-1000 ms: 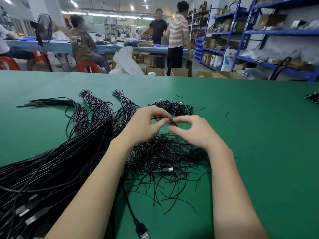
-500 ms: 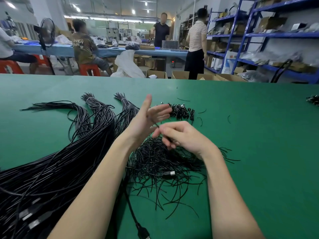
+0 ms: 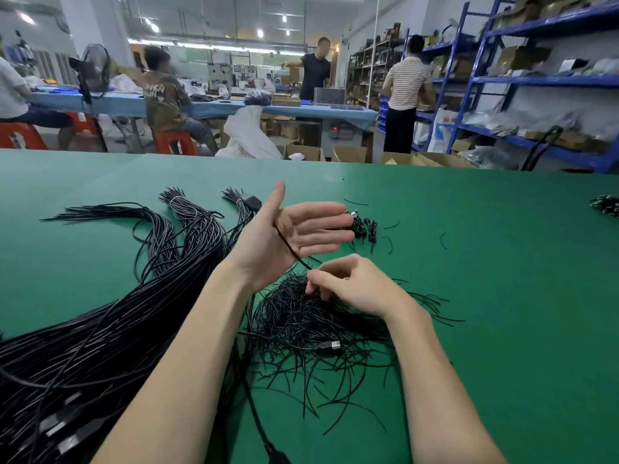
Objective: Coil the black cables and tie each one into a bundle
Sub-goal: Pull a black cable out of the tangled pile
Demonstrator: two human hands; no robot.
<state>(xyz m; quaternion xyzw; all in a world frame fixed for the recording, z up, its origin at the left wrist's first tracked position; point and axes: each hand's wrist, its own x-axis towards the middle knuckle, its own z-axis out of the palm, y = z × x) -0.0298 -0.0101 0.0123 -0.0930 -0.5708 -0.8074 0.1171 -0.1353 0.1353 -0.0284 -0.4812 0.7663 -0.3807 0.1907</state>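
Left hand [image 3: 281, 242] flat, fingers straight; right hand [image 3: 351, 283] pinches black cable [image 3: 289, 246] across palm.

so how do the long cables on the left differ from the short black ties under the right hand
The long cables lie roughly parallel in thick bunches fanning toward the far side; the short ties lie in a tangled heap, pointing every way. The long cables stretch across the left of the green table past the picture's edge; the short ties stay in a small patch in the middle. The long cables look thicker, the short ties thinner. Both are black.
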